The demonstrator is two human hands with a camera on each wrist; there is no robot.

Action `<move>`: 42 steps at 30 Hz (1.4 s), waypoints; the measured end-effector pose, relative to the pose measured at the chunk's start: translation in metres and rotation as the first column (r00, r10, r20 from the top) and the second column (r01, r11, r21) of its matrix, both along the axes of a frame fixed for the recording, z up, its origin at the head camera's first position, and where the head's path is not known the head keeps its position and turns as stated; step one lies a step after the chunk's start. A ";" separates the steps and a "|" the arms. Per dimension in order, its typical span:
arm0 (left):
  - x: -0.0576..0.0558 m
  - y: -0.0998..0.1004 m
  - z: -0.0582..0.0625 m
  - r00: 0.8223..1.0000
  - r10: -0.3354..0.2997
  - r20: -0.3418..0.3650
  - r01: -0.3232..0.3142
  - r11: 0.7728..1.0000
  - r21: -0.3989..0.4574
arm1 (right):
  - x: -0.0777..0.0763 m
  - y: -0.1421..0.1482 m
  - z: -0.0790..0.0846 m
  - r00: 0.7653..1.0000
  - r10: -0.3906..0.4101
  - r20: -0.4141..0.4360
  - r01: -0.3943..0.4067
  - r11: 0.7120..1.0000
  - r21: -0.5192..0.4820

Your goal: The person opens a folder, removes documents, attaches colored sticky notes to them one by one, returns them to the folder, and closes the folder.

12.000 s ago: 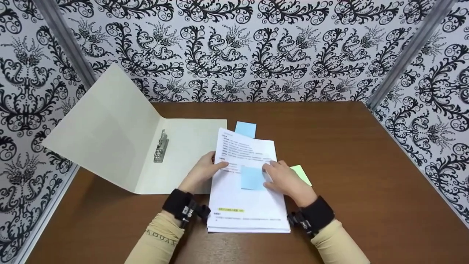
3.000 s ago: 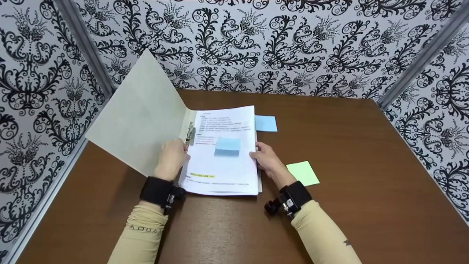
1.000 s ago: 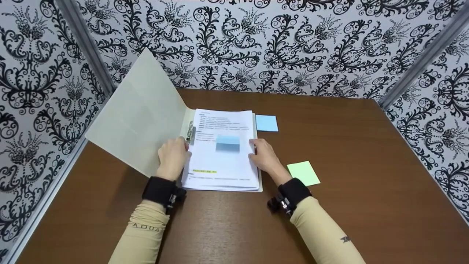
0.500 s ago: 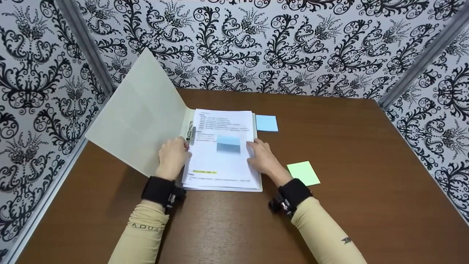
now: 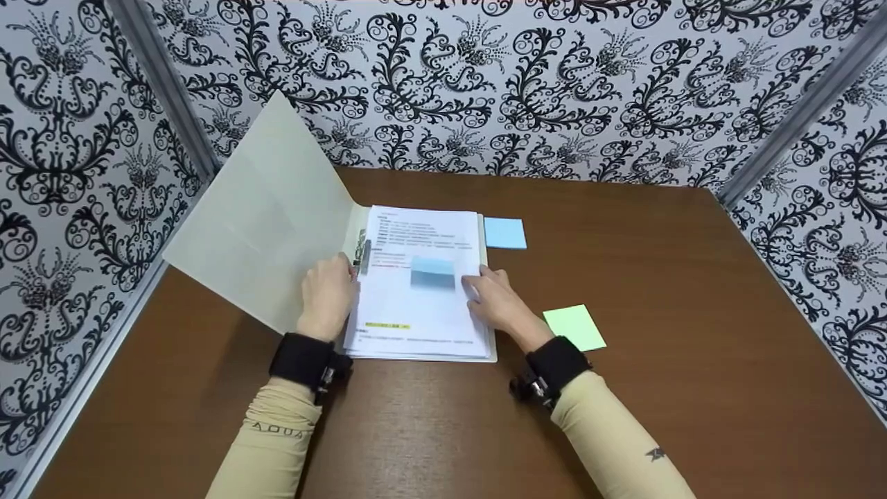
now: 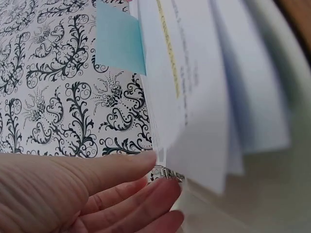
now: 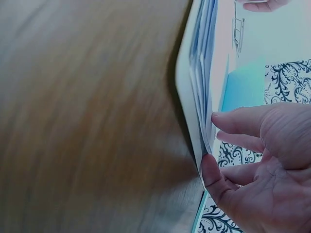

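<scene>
A stack of printed papers (image 5: 409, 312) lies on the right side of an open cream folder (image 5: 263, 215), its left edge beside the folder's metal clip (image 5: 362, 253). My left hand (image 5: 326, 294) pinches that edge below the clip, thumb on top; in the left wrist view, its fingertips (image 6: 167, 189) are close to the clip and the page corners fan apart. At the opposite edge, my right hand (image 5: 499, 301) has thumb and index finger on the top sheet. Another finger curls against the page edges in the right wrist view. A blue sticky note (image 5: 432, 265) lifts from the top sheet.
The folder's cover stands tilted up on the left. Beyond the folder's right edge a second blue note (image 5: 506, 233) lies on the brown table (image 5: 679, 298). A green sticky note (image 5: 575, 327) is by the right wrist. Patterned walls (image 5: 457, 90) enclose the table.
Since the first frame, the papers have moved left, from over the folder's right edge to beside the clip. Lately the right fingertips have shifted slightly inward on the top sheet; the left hand barely moves.
</scene>
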State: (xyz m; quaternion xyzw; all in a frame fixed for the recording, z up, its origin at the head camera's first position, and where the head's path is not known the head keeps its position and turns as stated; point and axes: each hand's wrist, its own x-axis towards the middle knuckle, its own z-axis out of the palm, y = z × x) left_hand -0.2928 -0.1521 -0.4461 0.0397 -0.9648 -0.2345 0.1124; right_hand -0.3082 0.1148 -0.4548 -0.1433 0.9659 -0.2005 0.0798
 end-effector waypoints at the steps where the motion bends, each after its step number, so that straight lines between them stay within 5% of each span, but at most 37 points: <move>1: -0.001 0.000 -0.001 1.000 0.000 -0.022 -0.001 1.000 -0.014 | 0.000 0.000 0.000 1.000 0.004 -0.002 -0.004 1.000 0.010; 7: -0.012 0.001 -0.009 0.995 -0.086 -0.044 0.085 0.996 -0.030 | 0.000 -0.003 -0.001 0.998 0.055 -0.027 -0.052 0.993 0.104; 12: -0.023 0.003 -0.011 0.986 -0.130 0.106 0.127 0.991 0.035 | 0.002 -0.006 0.001 0.997 0.070 -0.011 -0.067 0.985 0.159; 18: -0.037 0.000 -0.014 0.949 -0.169 0.267 0.124 0.976 0.177 | 0.001 -0.009 0.001 0.993 0.109 -0.034 -0.098 0.965 0.244; 27: -0.042 -0.009 -0.010 0.912 -0.272 0.306 0.184 0.940 0.288 | -0.002 -0.007 0.004 0.966 0.220 -0.134 -0.166 0.929 0.330; 38: -0.045 -0.013 -0.014 0.912 -0.320 0.256 0.178 0.871 0.457 | -0.002 -0.009 0.006 0.978 0.190 -0.088 -0.149 0.928 0.343; 42: -0.040 -0.018 -0.010 0.877 -0.377 0.298 0.198 0.849 0.490 | -0.001 -0.009 0.004 0.979 0.187 -0.083 -0.148 0.926 0.346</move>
